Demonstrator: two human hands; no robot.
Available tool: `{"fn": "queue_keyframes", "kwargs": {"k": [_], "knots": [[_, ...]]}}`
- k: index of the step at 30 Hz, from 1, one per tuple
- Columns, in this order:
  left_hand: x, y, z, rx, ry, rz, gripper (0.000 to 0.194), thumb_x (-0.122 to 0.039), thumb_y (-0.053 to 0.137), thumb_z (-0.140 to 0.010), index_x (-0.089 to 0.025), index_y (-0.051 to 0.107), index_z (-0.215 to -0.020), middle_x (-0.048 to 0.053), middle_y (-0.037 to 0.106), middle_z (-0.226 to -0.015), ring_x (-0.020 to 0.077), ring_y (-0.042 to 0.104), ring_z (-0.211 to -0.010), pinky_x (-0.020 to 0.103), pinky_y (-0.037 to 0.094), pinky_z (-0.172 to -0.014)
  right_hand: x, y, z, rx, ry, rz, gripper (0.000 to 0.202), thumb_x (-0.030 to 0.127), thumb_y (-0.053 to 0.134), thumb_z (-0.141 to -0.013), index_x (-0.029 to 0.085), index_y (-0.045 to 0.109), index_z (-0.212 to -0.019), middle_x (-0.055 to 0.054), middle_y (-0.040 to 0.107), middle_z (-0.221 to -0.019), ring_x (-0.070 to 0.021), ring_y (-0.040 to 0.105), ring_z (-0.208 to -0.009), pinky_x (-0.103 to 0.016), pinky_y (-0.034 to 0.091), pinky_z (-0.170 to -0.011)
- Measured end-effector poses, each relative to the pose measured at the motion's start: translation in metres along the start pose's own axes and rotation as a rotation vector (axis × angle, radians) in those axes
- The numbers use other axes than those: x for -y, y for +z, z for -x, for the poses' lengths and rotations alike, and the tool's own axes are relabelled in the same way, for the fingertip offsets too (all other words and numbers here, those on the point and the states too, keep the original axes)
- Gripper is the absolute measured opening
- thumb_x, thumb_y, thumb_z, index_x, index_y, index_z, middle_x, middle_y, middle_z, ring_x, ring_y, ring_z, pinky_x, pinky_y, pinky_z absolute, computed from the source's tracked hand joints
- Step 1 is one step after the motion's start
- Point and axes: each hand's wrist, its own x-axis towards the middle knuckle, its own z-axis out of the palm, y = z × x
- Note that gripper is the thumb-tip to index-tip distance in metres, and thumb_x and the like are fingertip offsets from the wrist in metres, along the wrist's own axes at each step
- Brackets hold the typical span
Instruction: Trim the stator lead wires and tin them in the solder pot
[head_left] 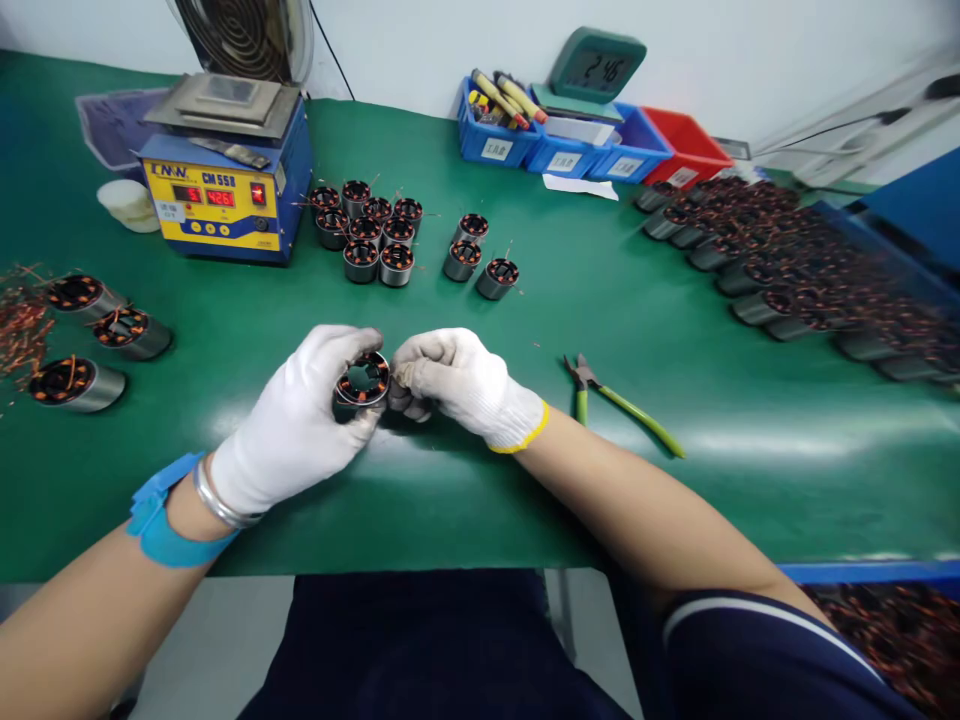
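A motor stator (343, 391), a metal ring with copper windings inside, is gripped between the thumb and fingers of my gloved left hand (300, 410). Its open end faces up toward me. Close against the ring's right side is my gloved right hand (450, 380), thumb and fingers pinched together. What the pinch holds, if anything, is too small to make out. To the right of that hand, green-handled cutting pliers (634, 415) lie on the table with their jaws apart.
Several stators (361, 260) with loose wire ends stand beyond my hands; more stators (79, 385) and copper scraps (22, 320) lie at left. A yellow-blue CM558 unit (217, 215) stands behind. Blue bins (491, 140), a red bin (682, 140) and rows of stators (757, 305) occupy the right rear.
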Motion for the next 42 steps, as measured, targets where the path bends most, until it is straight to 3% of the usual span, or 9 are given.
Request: {"fn": "queue_keyframes", "kwargs": {"k": [5,11,15,21,26,32,36,38,42], "knots": [[0.005,0.007,0.005,-0.062,-0.005,0.029,0.066,-0.031,0.069,-0.073,-0.012,0.054,-0.134,0.016,0.064,-0.131,0.0297,0.063,-0.119,0.044,0.050,-0.107,0.000,-0.001,0.001,-0.002,-0.066,0.210,0.022,0.038,0.060,-0.078,0.017,0.059,-0.077,-0.002,0.064,-0.065,-0.0125,0.059,-0.053,-0.025,0.052,-0.051],[-0.010,0.001,0.001,0.107,-0.327,0.428,0.073,-0.034,0.077,-0.066,-0.010,0.056,-0.131,0.016,0.069,-0.123,0.0306,0.068,-0.109,0.043,0.056,-0.097,0.012,-0.019,0.012,-0.166,-0.785,0.972,0.053,0.041,0.067,-0.083,0.012,0.057,-0.126,-0.019,0.063,-0.125,-0.0253,0.064,-0.110,-0.040,0.056,-0.095],[-0.008,0.000,0.001,0.254,-0.524,0.740,0.052,-0.041,0.074,-0.076,-0.011,0.063,-0.117,0.008,0.074,-0.084,0.0218,0.071,-0.071,0.035,0.062,-0.069,0.018,-0.033,0.006,-0.074,-1.140,1.281,0.054,0.047,0.062,-0.088,0.014,0.055,-0.130,-0.017,0.063,-0.126,-0.0274,0.060,-0.118,-0.048,0.050,-0.104],[-0.004,0.002,-0.002,0.295,-0.829,1.020,0.038,-0.048,0.056,-0.084,-0.012,0.064,-0.073,0.009,0.067,-0.059,0.0187,0.061,-0.042,0.028,0.051,-0.038,0.027,-0.031,0.009,-0.157,-1.095,1.603,0.025,0.036,0.051,-0.097,0.036,0.063,-0.119,0.001,0.067,-0.113,-0.0190,0.063,-0.114,-0.054,0.039,-0.115],[-0.010,-0.002,-0.009,0.308,-1.002,0.991,0.045,-0.050,0.045,-0.085,-0.012,0.062,-0.070,0.011,0.064,-0.052,0.0185,0.054,-0.032,0.027,0.043,-0.030,0.024,-0.035,0.009,-0.243,-1.029,1.587,0.023,0.033,0.054,-0.097,0.044,0.062,-0.116,0.006,0.068,-0.113,-0.0178,0.063,-0.117,-0.053,0.028,-0.121],[-0.010,-0.011,-0.002,0.452,-0.710,0.935,0.045,-0.058,0.049,-0.085,-0.015,0.064,-0.081,0.008,0.067,-0.059,0.0183,0.055,-0.036,0.028,0.042,-0.032,0.026,-0.041,0.007,-0.413,-0.852,1.268,0.027,0.041,0.056,-0.095,0.029,0.060,-0.119,-0.006,0.063,-0.132,-0.0256,0.057,-0.126,-0.055,0.030,-0.121],[-0.006,-0.008,0.000,0.244,-0.424,0.545,0.038,-0.050,0.061,-0.083,-0.017,0.066,-0.100,0.006,0.071,-0.076,0.0195,0.064,-0.060,0.032,0.055,-0.056,0.033,-0.027,0.015,-0.150,-0.664,0.769,0.037,0.043,0.039,-0.103,0.018,0.057,-0.124,-0.012,0.067,-0.124,-0.0214,0.065,-0.113,-0.040,0.055,-0.097],[-0.002,-0.006,-0.001,0.168,-0.330,0.328,0.041,-0.045,0.067,-0.080,-0.016,0.065,-0.109,0.008,0.074,-0.094,0.0234,0.069,-0.081,0.036,0.059,-0.074,0.033,-0.019,0.018,-0.010,-0.629,0.938,0.038,0.043,0.047,-0.099,0.015,0.059,-0.122,-0.013,0.068,-0.119,-0.0244,0.065,-0.110,-0.044,0.053,-0.098],[0.000,-0.002,0.001,0.135,-0.189,0.109,0.046,-0.042,0.070,-0.078,-0.017,0.064,-0.116,0.010,0.072,-0.113,0.0263,0.068,-0.101,0.041,0.055,-0.094,0.023,-0.005,0.016,-0.006,-0.709,1.489,0.027,0.027,0.046,-0.095,0.016,0.067,-0.106,-0.011,0.070,-0.095,-0.0245,0.062,-0.087,-0.057,0.039,-0.106]]}}
